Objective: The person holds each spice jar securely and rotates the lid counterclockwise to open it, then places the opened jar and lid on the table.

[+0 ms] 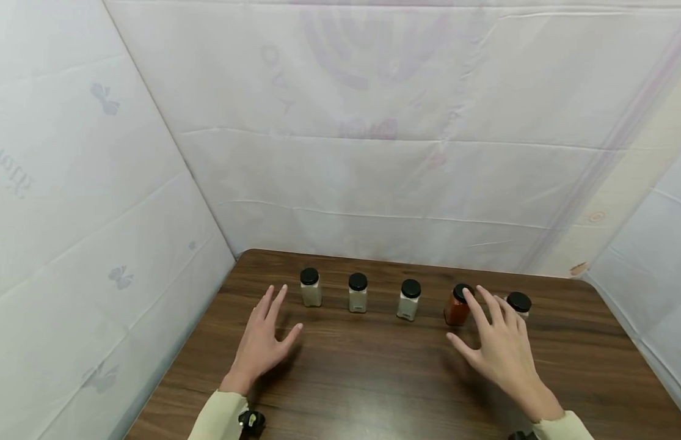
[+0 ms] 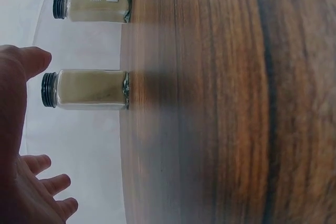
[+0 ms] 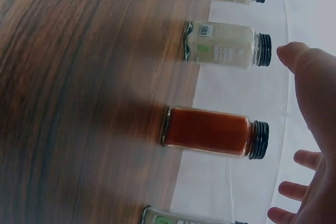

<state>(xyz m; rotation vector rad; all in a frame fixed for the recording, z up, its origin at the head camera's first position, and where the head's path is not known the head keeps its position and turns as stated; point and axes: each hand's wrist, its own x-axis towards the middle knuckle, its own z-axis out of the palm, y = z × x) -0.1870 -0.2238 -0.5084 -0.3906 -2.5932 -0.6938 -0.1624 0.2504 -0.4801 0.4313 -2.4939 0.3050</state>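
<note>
Several square glass spice jars with black lids stand upright in a row along the table. My left hand [image 1: 261, 344] hovers with spread fingers just left of the leftmost jar [image 1: 311, 293], which holds a pale powder. On the other side, my right hand [image 1: 502, 347] has its fingers apart in front of the jar of red-orange spice [image 1: 456, 311] and the rightmost jar [image 1: 520, 301], which it partly hides. Two more pale-powder jars, one left [image 1: 358, 299] and one right [image 1: 408, 305], stand between the hands. In the right wrist view the thumb points toward a pale-powder jar [image 3: 223, 44].
The dark wood-grain table [image 1: 351, 379] has rounded back corners. White printed sheeting [image 1: 340, 177] hangs behind it, with more sheeting [image 1: 93, 244] along the left side. A small brown patch [image 1: 579, 269] shows by the back right corner.
</note>
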